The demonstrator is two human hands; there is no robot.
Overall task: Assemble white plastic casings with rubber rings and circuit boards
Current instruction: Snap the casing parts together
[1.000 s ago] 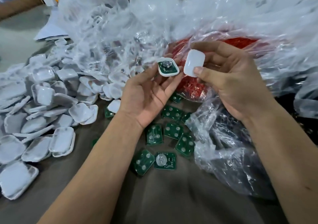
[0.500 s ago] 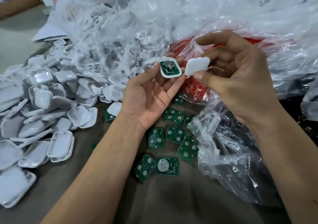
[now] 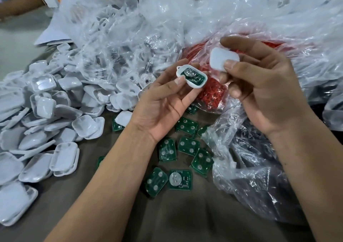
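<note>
While clear plastic bags [image 3: 130, 28] fill far side, white casing pile [image 3: 37, 111] lies left, green circuit boards [image 3: 187, 145] near centre. Left hand [image 3: 163, 100] pinches board-loaded casing half [image 3: 192, 76]; right hand [image 3: 263, 85] pinches white cover [image 3: 221, 58] just right of it.

So the pile of casing halves [image 3: 42, 123] sits off to the left on the table [image 3: 185, 221], with the loose circuit boards [image 3: 187, 147] scattered in the middle just under the two hands. Behind it all are the plastic bags [image 3: 130, 28], and the bag of rubber rings [image 3: 211, 91] lies right behind the hands.
</note>
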